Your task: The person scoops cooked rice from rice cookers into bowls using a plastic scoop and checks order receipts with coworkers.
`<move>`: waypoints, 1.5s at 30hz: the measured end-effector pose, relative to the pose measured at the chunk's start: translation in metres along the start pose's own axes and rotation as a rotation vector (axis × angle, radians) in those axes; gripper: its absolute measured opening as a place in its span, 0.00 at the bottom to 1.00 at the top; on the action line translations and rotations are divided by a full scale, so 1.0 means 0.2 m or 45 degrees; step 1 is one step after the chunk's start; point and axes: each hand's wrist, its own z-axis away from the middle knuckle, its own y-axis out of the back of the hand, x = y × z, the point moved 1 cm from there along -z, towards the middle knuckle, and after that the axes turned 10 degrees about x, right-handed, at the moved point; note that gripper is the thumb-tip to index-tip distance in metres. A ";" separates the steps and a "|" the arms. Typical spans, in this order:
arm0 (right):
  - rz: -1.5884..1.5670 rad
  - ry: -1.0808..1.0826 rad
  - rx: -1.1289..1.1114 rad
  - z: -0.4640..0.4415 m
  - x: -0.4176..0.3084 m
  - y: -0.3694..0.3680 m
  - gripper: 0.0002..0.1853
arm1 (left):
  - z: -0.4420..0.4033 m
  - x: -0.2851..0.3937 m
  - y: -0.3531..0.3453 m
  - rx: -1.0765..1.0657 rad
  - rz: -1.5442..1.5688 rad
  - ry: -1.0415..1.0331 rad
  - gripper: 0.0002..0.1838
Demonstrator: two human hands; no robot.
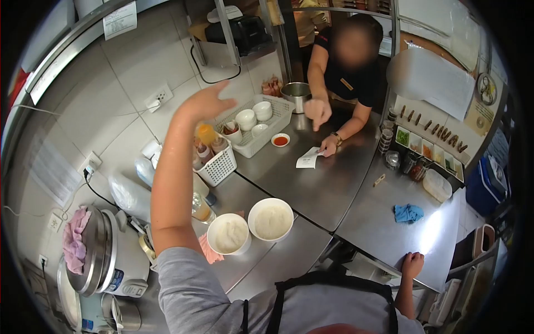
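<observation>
My left hand (208,103) is raised over the left side of the counter, near the white basket of bowls, fingers apart and holding nothing. Down at the right, my right hand (412,264) rests at the edge of the steel counter with its fingers curled; whether anything is inside cannot be seen. Two white bowls with pale contents, the left one (228,234) and the right one (271,220), stand side by side in front of me. A white basket (265,133) of small bowls and a white basket (218,167) of sauce bottles are at the wall side.
Across the counter, another person (347,72) points with one hand and holds a paper slip (308,160). A small dish of red sauce (281,140) sits nearby. To the right are a blue cloth (408,213) and a garnish tray (428,149); a cooker (125,256) stands left.
</observation>
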 end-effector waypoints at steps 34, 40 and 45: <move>-0.656 1.055 -0.763 -0.36 -1.37 -0.67 0.22 | -1.55 0.00 -0.18 1.156 -0.077 0.150 0.29; -0.624 1.009 -0.824 -0.34 -1.38 -0.72 0.19 | -1.99 -0.35 -0.14 1.106 -0.089 0.550 0.32; -0.649 0.981 -0.841 -0.36 -1.38 -0.74 0.17 | -1.91 -0.30 -0.24 1.622 0.073 0.156 0.14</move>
